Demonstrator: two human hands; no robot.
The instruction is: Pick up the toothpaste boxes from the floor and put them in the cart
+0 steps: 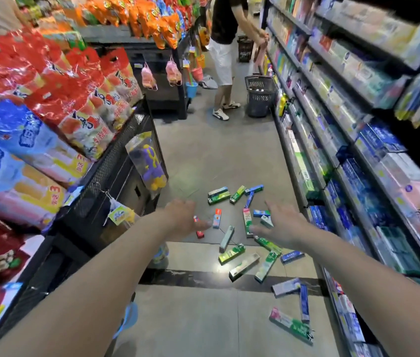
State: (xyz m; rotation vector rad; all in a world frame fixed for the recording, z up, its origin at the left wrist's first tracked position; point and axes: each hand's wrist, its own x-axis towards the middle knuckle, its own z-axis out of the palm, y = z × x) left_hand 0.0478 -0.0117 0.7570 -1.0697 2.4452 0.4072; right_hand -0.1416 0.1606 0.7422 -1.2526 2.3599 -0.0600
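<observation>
I have both arms stretched forward over the aisle, the left hand [187, 217] and the right hand [282, 224] each spread wide with relaxed fingers and holding nothing; they hover above the spill, which reads to me as the reach before a first grab and not a grip on anything. The toothpaste boxes [245, 228] lie scattered flat on the grey floor [203, 318], mostly toward the right side of the aisle near the foot of the toothpaste shelves [353, 202], so I judge they fell from there. They point every way: a green box [231, 253] sits just beyond the dark floor stripe [190, 279], a silver-grey box [226, 238] lies just above it, a small red box [199, 233] lies below my left fingers, and a long green-and-pink box [291, 325] lies nearest to me, beside an upright-lying blue box [304, 302]. All are slim cardboard cartons, light and rigid by my guess, easy to pinch along the long edges, and several overlap or touch, so two might come up together. No cart of mine shows in view; farther up the aisle another person [225, 47] stands by a dark shopping basket [260, 95]. Snack bags [75, 94] fill the rack on my left.
</observation>
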